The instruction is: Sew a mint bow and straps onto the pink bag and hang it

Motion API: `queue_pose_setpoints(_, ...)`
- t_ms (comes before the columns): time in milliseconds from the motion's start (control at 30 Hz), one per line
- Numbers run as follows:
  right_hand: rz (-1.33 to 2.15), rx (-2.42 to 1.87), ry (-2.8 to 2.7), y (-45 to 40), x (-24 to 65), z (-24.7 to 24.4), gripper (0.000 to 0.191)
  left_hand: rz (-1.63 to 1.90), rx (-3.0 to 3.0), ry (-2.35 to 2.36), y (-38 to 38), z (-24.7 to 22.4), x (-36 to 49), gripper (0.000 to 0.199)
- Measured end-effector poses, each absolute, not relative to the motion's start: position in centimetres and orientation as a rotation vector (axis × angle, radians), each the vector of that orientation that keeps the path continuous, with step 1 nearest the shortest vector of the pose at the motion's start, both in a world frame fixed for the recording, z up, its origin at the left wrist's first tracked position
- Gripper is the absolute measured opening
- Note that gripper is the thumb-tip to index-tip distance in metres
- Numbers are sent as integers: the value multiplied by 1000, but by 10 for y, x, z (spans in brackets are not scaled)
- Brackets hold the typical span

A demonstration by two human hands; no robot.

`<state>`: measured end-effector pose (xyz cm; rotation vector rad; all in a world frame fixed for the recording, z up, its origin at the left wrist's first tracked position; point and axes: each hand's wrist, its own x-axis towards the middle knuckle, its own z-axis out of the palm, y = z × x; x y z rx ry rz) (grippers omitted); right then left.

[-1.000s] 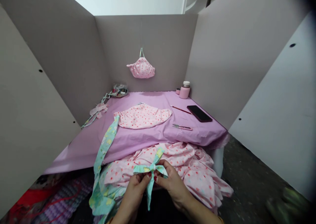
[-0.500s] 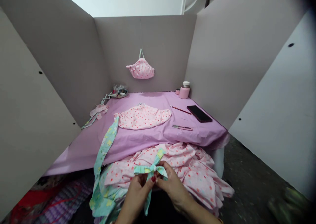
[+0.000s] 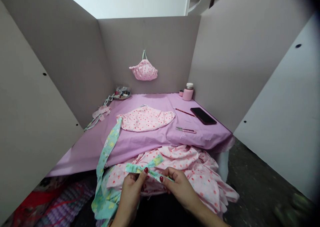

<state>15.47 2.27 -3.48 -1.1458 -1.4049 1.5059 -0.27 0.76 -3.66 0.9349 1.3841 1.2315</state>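
The left hand (image 3: 132, 188) and the right hand (image 3: 179, 188) are bare; both thumbnails (image 3: 146, 170) wear dark red polish. The forearms (image 3: 203, 213) are also bare where visible.

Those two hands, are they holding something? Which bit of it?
Yes, a green patterned cloth tie. The left hand pinches it near its middle; the right hand pinches the part stretching out to the right.

Lettering, labels, brands, numbers, signs: none legible. Surfaces checked: phone (image 3: 203, 116), right of centre, no readable mark; bottle (image 3: 188, 93), upper right of the table, no readable label; snips (image 3: 186, 130), right of centre, no readable stamp; green ribbon (image 3: 133, 168), lower centre, no readable words.
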Motion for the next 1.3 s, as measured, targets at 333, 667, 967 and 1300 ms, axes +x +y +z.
queue_pose_setpoints(333,1534,-1288,-1551,20,184,-37,23,1318,946,1475,12,-28,-15,39)
queue_pose_setpoints(667,1672,-858,-1473,34,161,-2,45,1055,1139,1373,15,-9,3,36)
queue_pose_setpoints(967,1637,-951,-1158,32,158,-22,34,846,1246,1142,16,-18,0,34)
queue_pose_setpoints(1300,1354,-1179,-1020,33,153,-14,41,901,1281,1356,-3,-25,-19,32)
